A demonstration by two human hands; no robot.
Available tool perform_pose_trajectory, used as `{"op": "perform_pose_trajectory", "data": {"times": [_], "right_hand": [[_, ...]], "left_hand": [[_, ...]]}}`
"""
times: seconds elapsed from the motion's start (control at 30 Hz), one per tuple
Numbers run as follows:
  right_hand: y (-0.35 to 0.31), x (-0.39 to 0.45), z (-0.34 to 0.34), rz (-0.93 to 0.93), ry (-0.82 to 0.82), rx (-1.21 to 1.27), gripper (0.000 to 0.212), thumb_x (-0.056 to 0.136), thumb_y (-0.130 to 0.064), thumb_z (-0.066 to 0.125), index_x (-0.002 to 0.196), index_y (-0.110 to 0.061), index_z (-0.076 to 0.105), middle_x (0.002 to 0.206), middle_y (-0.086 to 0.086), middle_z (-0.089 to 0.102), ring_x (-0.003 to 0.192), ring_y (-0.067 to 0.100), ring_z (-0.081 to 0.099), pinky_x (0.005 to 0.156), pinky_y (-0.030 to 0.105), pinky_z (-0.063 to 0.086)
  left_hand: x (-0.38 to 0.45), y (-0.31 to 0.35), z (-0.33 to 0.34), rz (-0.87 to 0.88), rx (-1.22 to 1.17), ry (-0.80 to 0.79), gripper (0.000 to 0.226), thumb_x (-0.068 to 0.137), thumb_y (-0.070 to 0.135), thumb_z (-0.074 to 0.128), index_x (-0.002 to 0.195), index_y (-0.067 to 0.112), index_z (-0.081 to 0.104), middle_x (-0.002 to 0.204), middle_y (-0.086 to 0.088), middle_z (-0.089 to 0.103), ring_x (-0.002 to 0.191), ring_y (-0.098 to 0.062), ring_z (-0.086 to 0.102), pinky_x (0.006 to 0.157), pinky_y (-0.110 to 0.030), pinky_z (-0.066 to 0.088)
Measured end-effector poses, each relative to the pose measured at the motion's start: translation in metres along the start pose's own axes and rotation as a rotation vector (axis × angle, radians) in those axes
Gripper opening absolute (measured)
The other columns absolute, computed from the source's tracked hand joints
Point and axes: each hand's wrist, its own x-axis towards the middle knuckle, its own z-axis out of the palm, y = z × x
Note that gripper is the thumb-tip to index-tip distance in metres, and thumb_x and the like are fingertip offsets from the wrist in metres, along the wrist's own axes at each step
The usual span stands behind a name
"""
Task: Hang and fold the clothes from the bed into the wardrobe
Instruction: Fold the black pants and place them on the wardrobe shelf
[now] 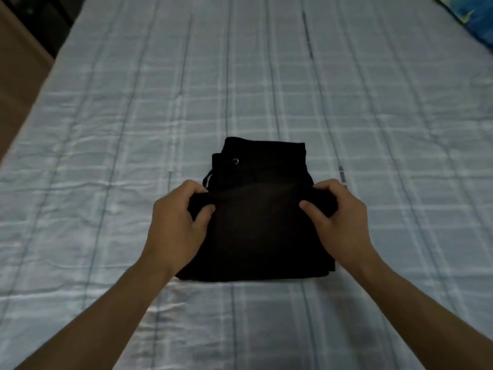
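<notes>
Head view. A black garment [256, 209], folded into a rough rectangle, lies flat near the middle of the bed [106, 156]. Its far end shows a waistband with one metal eyelet [236, 161] and a short white strip [206, 180] at the left edge. No brand, label or writing can be read on it.

The left hand [176, 225] pinches the folded upper layer at its left corner, fingers curled over the fabric, thumb pressing from the near side. The right hand [337, 217] grips the right corner the same way.

The bed carries a pale checked sheet, creased. A blue patterned item [474, 17] sits at the far right corner; its markings are illegible. Brown furniture [16, 62] stands at the left.
</notes>
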Motion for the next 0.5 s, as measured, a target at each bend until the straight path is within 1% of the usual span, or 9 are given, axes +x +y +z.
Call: {"op": "perform_pose_trajectory", "data": {"times": [0.1,0.2,0.23,0.27,0.3,0.33,0.37,0.43,0.5], "right_hand": [[0.002,0.046,0.009,-0.007,0.013,-0.010,0.024,0.086,-0.026,0.074,0.087,-0.041,0.056,0.086,-0.024,0.064,0.082,-0.006,0.062,0.070,0.004,0.044],[0.013,0.093,0.020,-0.023,0.094,-0.049,0.018,0.087,-0.021,0.073,0.090,-0.029,0.057,0.081,-0.020,0.061,0.078,-0.009,0.059,0.069,0.004,0.042],[0.015,0.105,0.024,-0.003,0.104,-0.081,0.018,0.088,-0.020,0.072,0.098,-0.026,0.058,0.088,-0.019,0.061,0.082,-0.008,0.058,0.074,0.006,0.043],[0.016,0.114,0.028,0.026,0.078,-0.136,0.028,0.088,-0.020,0.071,0.112,-0.023,0.056,0.103,-0.011,0.061,0.094,-0.005,0.058,0.085,0.009,0.043],[0.018,0.118,0.033,0.052,0.015,-0.232,0.047,0.089,-0.021,0.070,0.131,-0.021,0.049,0.124,-0.001,0.056,0.113,0.005,0.053,0.100,0.017,0.039],[0.020,0.117,0.039,0.056,-0.051,-0.364,0.067,0.090,-0.025,0.069,0.147,-0.018,0.034,0.144,0.010,0.042,0.132,0.018,0.041,0.112,0.027,0.030],[0.020,0.112,0.046,0.020,-0.092,-0.497,0.079,0.091,-0.030,0.066,0.154,-0.016,0.021,0.156,0.017,0.025,0.143,0.028,0.026,0.119,0.038,0.021],[0.019,0.093,0.058,-0.146,-0.154,-0.628,0.077,0.095,-0.039,0.055,0.157,-0.014,0.017,0.163,0.020,0.009,0.151,0.035,0.008,0.122,0.051,0.010],[0.024,0.074,0.067,-0.252,-0.271,-0.652,0.068,0.100,-0.048,0.036,0.157,-0.016,0.018,0.165,0.015,0.005,0.153,0.032,0.000,0.123,0.050,0.003]], "left_hand": [[0.047,-0.001,0.006,0.051,0.013,-0.004,0.016,0.087,0.008,0.071,0.088,0.019,0.060,0.076,0.013,0.061,0.071,-0.004,0.058,0.064,-0.005,0.040],[0.098,-0.007,0.022,0.069,0.061,0.055,0.012,0.087,0.010,0.070,0.092,0.015,0.060,0.079,0.006,0.061,0.074,-0.007,0.058,0.067,-0.005,0.039],[0.112,-0.007,0.029,0.047,0.071,0.066,0.012,0.088,0.012,0.069,0.096,0.014,0.060,0.084,0.002,0.064,0.077,-0.009,0.058,0.071,-0.008,0.041],[0.122,-0.006,0.037,0.018,0.101,0.053,0.016,0.089,0.014,0.068,0.103,0.013,0.061,0.094,-0.001,0.065,0.086,-0.012,0.060,0.078,-0.014,0.043],[0.128,-0.005,0.046,-0.003,0.181,0.013,0.027,0.090,0.017,0.066,0.115,0.013,0.060,0.108,-0.005,0.065,0.101,-0.018,0.059,0.088,-0.022,0.043],[0.128,-0.005,0.056,0.002,0.313,-0.046,0.042,0.090,0.022,0.064,0.130,0.013,0.054,0.126,-0.009,0.060,0.118,-0.025,0.053,0.099,-0.030,0.039],[0.124,-0.003,0.065,0.052,0.453,-0.099,0.056,0.091,0.028,0.062,0.142,0.011,0.045,0.142,-0.012,0.050,0.134,-0.030,0.043,0.111,-0.037,0.033],[0.104,-0.001,0.079,0.215,0.580,-0.160,0.065,0.095,0.038,0.051,0.151,0.009,0.034,0.158,-0.014,0.032,0.148,-0.033,0.024,0.121,-0.050,0.019],[0.084,-0.008,0.091,0.283,0.614,-0.238,0.064,0.100,0.048,0.031,0.155,0.014,0.029,0.164,-0.010,0.021,0.153,-0.028,0.013,0.123,-0.052,0.014]]}}
